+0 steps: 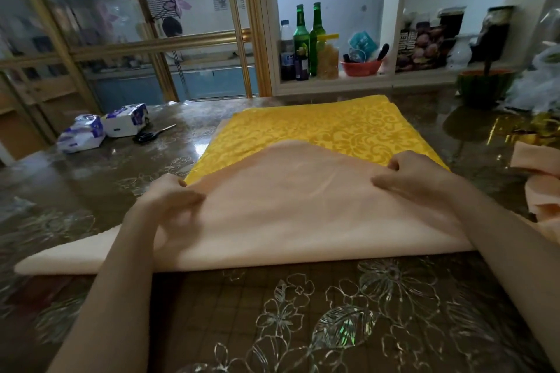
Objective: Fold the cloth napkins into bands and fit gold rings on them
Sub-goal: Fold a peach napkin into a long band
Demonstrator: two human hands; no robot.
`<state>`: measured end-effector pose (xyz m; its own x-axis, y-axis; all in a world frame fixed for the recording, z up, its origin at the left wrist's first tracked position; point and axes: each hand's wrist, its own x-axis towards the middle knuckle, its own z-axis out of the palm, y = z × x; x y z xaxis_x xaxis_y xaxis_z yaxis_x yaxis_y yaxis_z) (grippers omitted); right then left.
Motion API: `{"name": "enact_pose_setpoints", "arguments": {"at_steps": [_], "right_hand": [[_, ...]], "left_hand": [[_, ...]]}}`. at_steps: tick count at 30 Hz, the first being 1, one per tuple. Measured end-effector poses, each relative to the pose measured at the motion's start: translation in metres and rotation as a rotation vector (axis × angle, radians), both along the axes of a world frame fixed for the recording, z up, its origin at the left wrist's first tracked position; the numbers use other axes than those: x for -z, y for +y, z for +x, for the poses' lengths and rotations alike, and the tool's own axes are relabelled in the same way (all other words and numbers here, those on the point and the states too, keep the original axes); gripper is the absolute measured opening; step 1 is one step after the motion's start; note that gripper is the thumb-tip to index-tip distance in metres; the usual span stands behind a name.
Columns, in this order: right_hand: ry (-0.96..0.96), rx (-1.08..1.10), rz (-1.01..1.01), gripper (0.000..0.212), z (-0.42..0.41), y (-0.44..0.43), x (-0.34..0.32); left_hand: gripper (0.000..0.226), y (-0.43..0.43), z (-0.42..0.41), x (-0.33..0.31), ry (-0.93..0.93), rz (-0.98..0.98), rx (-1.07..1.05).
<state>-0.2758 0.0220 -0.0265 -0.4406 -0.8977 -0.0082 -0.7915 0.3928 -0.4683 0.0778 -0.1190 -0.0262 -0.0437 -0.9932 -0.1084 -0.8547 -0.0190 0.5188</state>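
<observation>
Pinches a peach napkin (288,206) at both slanted edges. Grips the left edge with the left hand (169,200): thumb on top, fingers curled close together round the cloth. Grips the right edge with the right hand (415,175): thumb and fingers pressed together on a small fold of cloth, knuckles up.

Lies on the table (272,327) as a wide triangle, this napkin, with the long folded edge near and the tip away. Covers with the tip the near part of a yellow cloth (318,127) with a leaf pattern, spread flat further back. Reaches with the left corner well past the left forearm; goes with the right corner under the right forearm, out of sight.

Further left on the table, well apart from the napkin: two tissue packs (125,119) side by side, and black scissors (151,135) just beside them. At the right edge: more peach cloth (536,166) in a loose heap, and behind it something shiny and gold (527,130), too blurred to tell what. Behind the table, on a shelf: two green bottles (301,36) standing together, and near them a red bowl (360,68)
</observation>
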Motion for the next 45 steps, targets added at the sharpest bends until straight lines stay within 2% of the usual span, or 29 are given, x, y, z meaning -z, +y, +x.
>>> {"name": "enact_pose_setpoints", "arguments": {"at_steps": [4, 6, 9, 12, 14, 16, 19, 21, 25, 29, 32, 35, 37, 39, 41, 45], "right_hand": [[-0.016, -0.030, -0.006, 0.016, 0.001, 0.011, -0.011], [-0.017, -0.078, 0.132, 0.017, 0.000, 0.018, -0.023], [-0.004, -0.141, 0.328, 0.016, 0.001, 0.026, -0.037], [0.022, -0.148, 0.263, 0.023, 0.009, 0.025, -0.040], [-0.027, -0.148, 0.183, 0.029, 0.019, 0.021, -0.034], [-0.075, -0.130, 0.118, 0.026, 0.026, 0.015, -0.026], [-0.017, -0.114, 0.010, 0.012, 0.028, 0.008, -0.013], [0.017, -0.117, -0.029, 0.010, 0.029, 0.006, -0.009], [-0.010, -0.120, 0.051, 0.024, 0.024, 0.008, -0.014], [0.032, -0.156, 0.217, 0.027, 0.006, 0.016, -0.025], [0.001, -0.219, 0.188, 0.026, 0.004, 0.014, -0.020], [0.006, -0.281, 0.161, 0.021, 0.007, 0.010, -0.018], [-0.008, -0.281, 0.168, 0.018, 0.007, 0.010, -0.019], [0.022, -0.264, 0.166, 0.015, 0.009, 0.008, -0.019], [0.069, -0.209, 0.119, 0.007, 0.012, 0.006, -0.019], [0.095, -0.177, -0.007, 0.029, 0.029, -0.007, -0.015]], "left_hand": [[0.015, 0.006, 0.010, -0.006, -0.034, -0.025, -0.004], [0.012, 0.014, 0.018, -0.011, -0.139, 0.053, 0.028], [0.032, 0.018, 0.030, -0.016, -0.242, 0.178, 0.038], [0.027, 0.023, 0.026, -0.019, -0.123, 0.236, 0.079], [0.024, 0.024, 0.014, -0.021, -0.048, 0.213, 0.121], [0.028, 0.020, -0.006, -0.026, -0.073, 0.164, 0.159], [0.036, 0.011, -0.044, -0.030, -0.119, 0.101, 0.190], [0.035, 0.004, -0.069, -0.026, -0.106, 0.050, 0.204], [0.022, -0.013, -0.098, -0.012, -0.062, -0.021, 0.196], [0.032, -0.028, -0.095, -0.011, -0.043, 0.059, 0.117], [0.037, -0.036, -0.090, -0.017, -0.075, 0.141, 0.100], [0.036, -0.037, -0.094, -0.021, -0.158, 0.104, 0.115], [0.033, -0.038, -0.101, -0.019, -0.107, 0.079, 0.129], [0.021, -0.036, -0.106, -0.014, 0.039, 0.065, 0.133], [0.019, -0.034, -0.110, -0.007, 0.180, 0.012, 0.137], [0.018, -0.036, -0.109, 0.008, 0.358, -0.086, 0.119]]}}
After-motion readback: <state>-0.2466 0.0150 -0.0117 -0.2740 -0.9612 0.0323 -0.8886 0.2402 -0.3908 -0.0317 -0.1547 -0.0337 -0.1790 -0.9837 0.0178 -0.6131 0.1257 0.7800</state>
